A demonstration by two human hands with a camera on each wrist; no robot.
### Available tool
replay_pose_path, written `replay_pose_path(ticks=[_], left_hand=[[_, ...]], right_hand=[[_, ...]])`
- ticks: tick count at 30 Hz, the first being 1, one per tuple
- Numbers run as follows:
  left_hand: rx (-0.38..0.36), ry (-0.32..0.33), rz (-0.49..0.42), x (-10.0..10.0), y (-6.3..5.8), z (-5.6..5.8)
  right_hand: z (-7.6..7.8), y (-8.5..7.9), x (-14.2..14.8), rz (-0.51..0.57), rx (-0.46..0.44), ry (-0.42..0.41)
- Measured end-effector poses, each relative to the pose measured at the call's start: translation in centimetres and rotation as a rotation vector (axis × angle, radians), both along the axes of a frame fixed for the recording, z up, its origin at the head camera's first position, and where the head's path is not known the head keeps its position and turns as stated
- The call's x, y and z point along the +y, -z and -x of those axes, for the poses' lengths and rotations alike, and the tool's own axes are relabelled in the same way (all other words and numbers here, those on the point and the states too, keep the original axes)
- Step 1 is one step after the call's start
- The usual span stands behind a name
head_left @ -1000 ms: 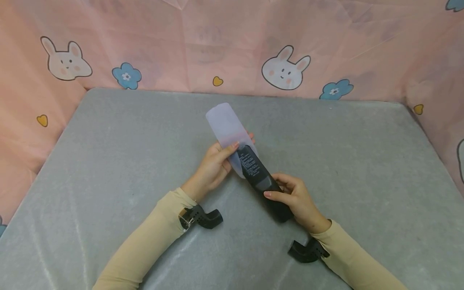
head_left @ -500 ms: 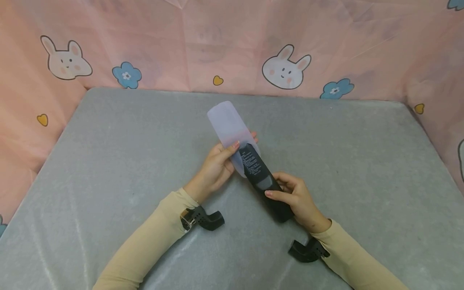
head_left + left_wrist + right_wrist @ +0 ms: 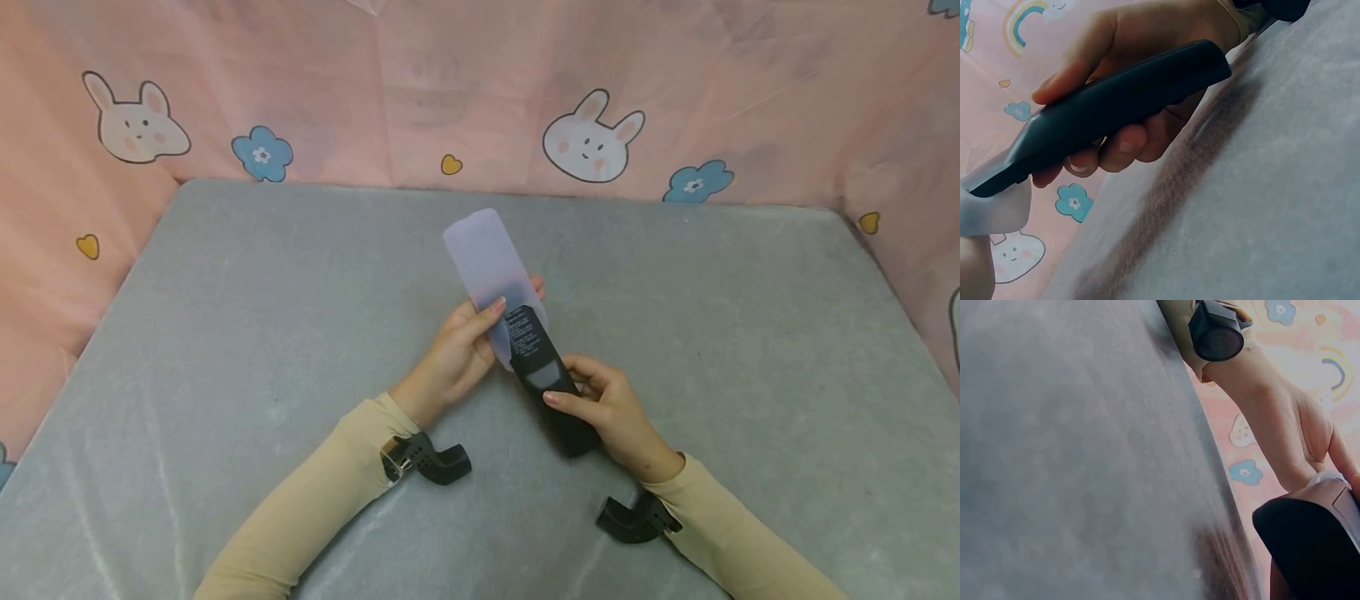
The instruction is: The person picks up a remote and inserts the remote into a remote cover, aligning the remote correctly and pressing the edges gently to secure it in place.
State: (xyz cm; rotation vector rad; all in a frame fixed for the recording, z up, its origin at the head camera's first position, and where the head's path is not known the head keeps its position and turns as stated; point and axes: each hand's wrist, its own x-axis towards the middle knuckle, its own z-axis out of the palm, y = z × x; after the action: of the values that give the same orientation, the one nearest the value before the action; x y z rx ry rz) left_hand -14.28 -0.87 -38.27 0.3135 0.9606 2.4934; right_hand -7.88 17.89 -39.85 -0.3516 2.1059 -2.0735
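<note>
A black remote control (image 3: pixel 543 375), its back with small white print turned up, slants across the middle of the head view. Its far end sits inside the mouth of a translucent whitish sleeve (image 3: pixel 486 250). My left hand (image 3: pixel 453 354) grips the sleeve around that mouth, thumb on top and fingers beneath. Lower down, my right hand (image 3: pixel 618 408) holds the remote's near half between thumb and fingers. The left wrist view shows the remote (image 3: pixel 1122 97) from the side, off the table, with the sleeve (image 3: pixel 997 206) around its tip. Part of the remote inside the sleeve is hidden.
A grey cloth-covered table (image 3: pixel 262 317) lies under both hands. Pink curtain (image 3: pixel 420 92) with rabbits and flowers hangs behind and at both sides. Black wrist-worn cameras (image 3: pixel 442 462) sit at both sleeve cuffs.
My left hand and the translucent sleeve have shifted a little to the right. The remote's far end has swung right with them, while my right hand has hardly moved.
</note>
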Motion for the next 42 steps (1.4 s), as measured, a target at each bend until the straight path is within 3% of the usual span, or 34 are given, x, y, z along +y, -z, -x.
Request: replay_pose_path(ticks=[24,33,42], left_hand=[[-0.014,-0.018,0.062,0.13,0.07,-0.20],[-0.017,-0.088,0.114,-0.25,-0.17,0.20],[-0.022,-0.082,0.134,-0.29,-0.03,0.32]], right_hand=[[0.07,0.13,-0.27,-0.019,-0.044,0.000],[0.17,0.12,-0.26,0.010,-0.131,-0.087],[0.25,0.46,-0.22,0.023,-0.182,-0.140]])
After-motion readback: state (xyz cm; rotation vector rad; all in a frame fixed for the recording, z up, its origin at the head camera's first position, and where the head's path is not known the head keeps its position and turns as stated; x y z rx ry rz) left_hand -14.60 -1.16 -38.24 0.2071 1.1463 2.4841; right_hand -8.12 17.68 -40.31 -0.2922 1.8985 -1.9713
